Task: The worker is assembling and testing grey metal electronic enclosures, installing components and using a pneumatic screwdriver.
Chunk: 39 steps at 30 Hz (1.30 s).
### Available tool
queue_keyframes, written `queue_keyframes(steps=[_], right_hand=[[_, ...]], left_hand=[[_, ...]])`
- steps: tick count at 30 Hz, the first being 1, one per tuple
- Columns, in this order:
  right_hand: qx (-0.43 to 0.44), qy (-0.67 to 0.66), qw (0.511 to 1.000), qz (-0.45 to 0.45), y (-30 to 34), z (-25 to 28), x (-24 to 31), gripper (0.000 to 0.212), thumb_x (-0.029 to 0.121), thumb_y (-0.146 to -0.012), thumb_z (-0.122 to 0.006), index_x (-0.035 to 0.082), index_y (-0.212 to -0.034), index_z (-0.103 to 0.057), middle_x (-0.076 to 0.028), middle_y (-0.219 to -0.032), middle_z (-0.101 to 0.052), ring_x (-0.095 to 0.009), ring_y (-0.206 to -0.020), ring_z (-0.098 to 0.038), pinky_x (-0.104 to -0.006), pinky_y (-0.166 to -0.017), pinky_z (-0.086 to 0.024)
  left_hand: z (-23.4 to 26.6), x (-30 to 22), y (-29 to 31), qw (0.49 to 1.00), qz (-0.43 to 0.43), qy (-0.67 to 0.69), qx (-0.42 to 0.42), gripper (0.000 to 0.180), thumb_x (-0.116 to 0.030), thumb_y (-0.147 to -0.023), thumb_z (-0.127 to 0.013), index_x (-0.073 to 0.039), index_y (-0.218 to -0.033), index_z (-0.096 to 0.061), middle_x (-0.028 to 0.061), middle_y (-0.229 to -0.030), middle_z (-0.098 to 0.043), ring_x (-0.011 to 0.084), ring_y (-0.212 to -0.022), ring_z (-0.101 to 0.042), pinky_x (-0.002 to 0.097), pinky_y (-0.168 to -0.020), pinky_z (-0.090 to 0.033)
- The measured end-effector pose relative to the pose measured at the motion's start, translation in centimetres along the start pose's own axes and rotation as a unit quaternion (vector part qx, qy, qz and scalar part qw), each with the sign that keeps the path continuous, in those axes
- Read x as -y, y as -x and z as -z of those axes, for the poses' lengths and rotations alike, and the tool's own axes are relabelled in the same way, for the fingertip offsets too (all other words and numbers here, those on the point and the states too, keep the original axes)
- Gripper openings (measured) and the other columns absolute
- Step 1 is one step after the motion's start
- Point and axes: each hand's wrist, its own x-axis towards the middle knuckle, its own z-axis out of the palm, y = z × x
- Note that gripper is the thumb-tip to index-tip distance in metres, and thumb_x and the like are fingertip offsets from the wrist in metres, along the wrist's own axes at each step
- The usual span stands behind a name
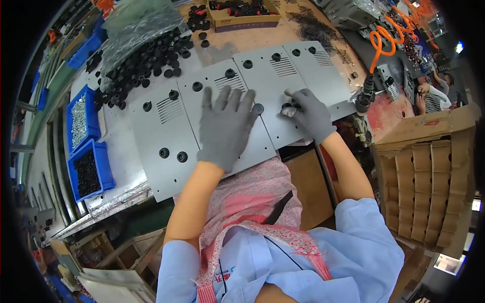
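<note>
Several grey sheet-metal panels [174,136] with slotted vents lie edge to edge on the bench. Black round rubber feet [163,152] are set on them, mostly in pairs. My left hand [225,126], in a grey glove, spreads flat over the middle panels, its thumb beside one black foot [258,108]. My right hand [308,113], also gloved, is over the panels to the right. Its fingers curl in around a black rubber foot [286,106], which is partly hidden by the fingertips.
Loose black feet [151,60] are heaped by a clear plastic bag [139,30]. Blue bins hold silver screws [79,121] and small black parts [87,174]. A cardboard box [245,21] stands at the back. An orange coiled hose [384,43] hangs right, above a divided carton [422,177].
</note>
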Motion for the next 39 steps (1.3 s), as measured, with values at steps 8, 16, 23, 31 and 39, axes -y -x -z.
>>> queue_keyframes(steps=[8, 16, 23, 31, 39], right_hand=[[-0.054, -0.019, 0.995, -0.079, -1.0, 2.7, -4.6, 0.043, 0.034, -0.073, -0.077, 0.009, -0.102, -0.058, -0.009, -0.093, -0.059, -0.025, -0.083, -0.062, -0.0365, -0.074, -0.05], [-0.083, 0.039, 0.993, -0.067, -0.7, 1.6, -7.5, 0.039, 0.031, -0.078, -0.073, 0.009, -0.108, -0.064, -0.013, -0.104, -0.059, -0.027, -0.089, -0.063, -0.0353, -0.082, -0.05], [-0.125, -0.184, 0.967, -0.126, -0.8, 2.5, -12.1, 0.033, 0.008, -0.084, -0.058, 0.004, -0.116, -0.062, -0.012, -0.106, -0.065, -0.019, -0.094, -0.064, -0.0291, -0.083, -0.05], [-0.212, 0.143, 0.965, -0.052, -0.9, 1.4, -13.2, 0.028, 0.01, -0.082, -0.06, 0.01, -0.11, -0.061, -0.011, -0.106, -0.066, -0.03, -0.091, -0.064, -0.0361, -0.08, -0.051], [-0.199, -0.202, 0.95, -0.13, -1.4, 1.2, -15.9, 0.026, 0.011, -0.093, -0.055, 0.001, -0.117, -0.06, -0.011, -0.098, -0.068, -0.013, -0.071, -0.061, -0.0247, -0.063, -0.049]], left_hand=[[-2.7, -3.0, -2.5, 0.992, -0.051, -0.001, 0.116, 0.037, -0.008, -0.081, -0.054, -0.013, -0.118, -0.057, 0.0083, -0.101, -0.065, 0.0258, -0.1, -0.059, 0.0459, -0.104, -0.035], [-3.6, -4.9, -1.9, 0.992, -0.103, 0.058, 0.035, 0.038, -0.009, -0.076, -0.06, -0.01, -0.113, -0.058, 0.0056, -0.09, -0.061, 0.0244, -0.089, -0.059, 0.0385, -0.081, -0.045], [-3.5, -5.3, -0.5, 0.987, -0.124, 0.086, 0.057, 0.028, -0.014, -0.081, -0.061, -0.008, -0.109, -0.061, 0.0068, -0.097, -0.062, 0.0263, -0.098, -0.058, 0.0407, -0.089, -0.045], [-0.1, -2.6, 3.9, 0.986, -0.106, 0.117, -0.056, 0.04, -0.024, -0.073, -0.071, -0.012, -0.11, -0.061, 0.0079, -0.119, -0.058, 0.0267, -0.119, -0.051, 0.0438, -0.103, -0.041], [4.3, 4.1, 13.4, 0.997, -0.002, 0.056, -0.059, 0.054, -0.04, -0.068, -0.074, -0.014, -0.114, -0.06, 0.0081, -0.123, -0.055, 0.0286, -0.122, -0.048, 0.0473, -0.105, -0.039]])
